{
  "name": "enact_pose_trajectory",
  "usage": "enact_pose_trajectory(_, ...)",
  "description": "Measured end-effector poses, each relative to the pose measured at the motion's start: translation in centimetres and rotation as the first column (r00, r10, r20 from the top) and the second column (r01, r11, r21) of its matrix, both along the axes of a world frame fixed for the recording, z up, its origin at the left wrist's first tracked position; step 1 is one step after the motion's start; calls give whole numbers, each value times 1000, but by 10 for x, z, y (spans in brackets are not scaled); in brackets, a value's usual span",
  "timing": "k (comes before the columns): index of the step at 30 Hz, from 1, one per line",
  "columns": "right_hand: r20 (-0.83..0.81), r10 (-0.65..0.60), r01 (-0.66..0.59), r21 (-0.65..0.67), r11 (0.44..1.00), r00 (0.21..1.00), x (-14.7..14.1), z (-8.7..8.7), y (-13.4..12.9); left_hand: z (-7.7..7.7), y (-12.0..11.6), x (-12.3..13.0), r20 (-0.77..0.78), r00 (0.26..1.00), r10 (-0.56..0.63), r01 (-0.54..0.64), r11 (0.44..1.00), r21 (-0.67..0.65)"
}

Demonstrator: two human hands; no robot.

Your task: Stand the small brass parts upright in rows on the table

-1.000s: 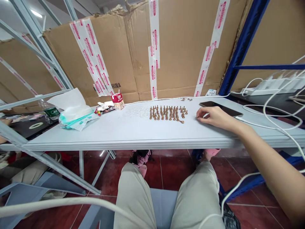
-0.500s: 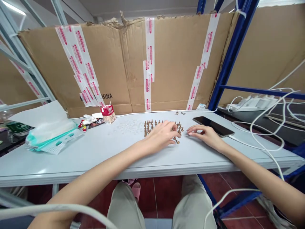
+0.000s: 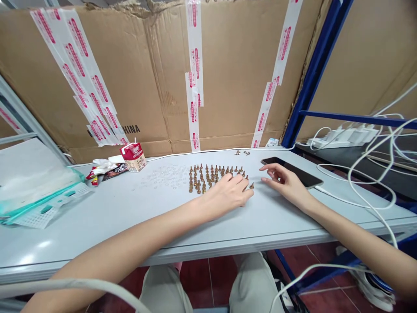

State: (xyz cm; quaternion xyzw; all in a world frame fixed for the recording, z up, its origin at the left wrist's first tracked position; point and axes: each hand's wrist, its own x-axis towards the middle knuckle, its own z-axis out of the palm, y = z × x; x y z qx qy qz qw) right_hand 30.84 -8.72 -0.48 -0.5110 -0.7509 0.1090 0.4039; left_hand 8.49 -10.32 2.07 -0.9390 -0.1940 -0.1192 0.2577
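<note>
Rows of small brass screws [image 3: 211, 176] stand upright on the pale table [image 3: 114, 226], and my left hand [image 3: 226, 194] lies palm down against their front right corner. Its fingertips sit among the nearest screws, and nothing shows in its grip. Some of the rows are hidden behind that hand. To the right, my right hand [image 3: 280, 179] hovers with its fingers apart, holding nothing. A black smartphone [image 3: 293, 171] lies just beyond it. Two or three loose screws [image 3: 243, 152] lie near the table's back edge.
Tiny clear rings [image 3: 161, 176] are scattered left of the screws. Further left are a small drink carton [image 3: 133, 157], snack wrappers [image 3: 104, 171] and a tissue packet [image 3: 35, 191]. White cables [image 3: 368, 174] and a power strip [image 3: 342, 137] lie right, beside a blue shelf frame [image 3: 312, 74].
My left hand entered the view after the oldest frame and now sits lower right on the rows. My right hand's fingers have spread. The head view has shifted, moving the table lower.
</note>
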Motion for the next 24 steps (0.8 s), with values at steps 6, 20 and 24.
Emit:
enact_pose_trajectory(6, 206, 73, -88, 68, 994, 976, -6, 7, -34, -6, -5, 4, -33, 999, 0, 2, 998, 68)
enact_pose_trajectory(20, -49, 98, -103, -108, 989, 994, -33, 8, -47, -7, -10, -5, 466, 863, 195, 50, 885, -462)
enact_pose_trajectory(24, 24, 45, -44, -41, 998, 999, -35, 8, -36, -1, 8, -12, 468, 860, 205, 51, 877, -479)
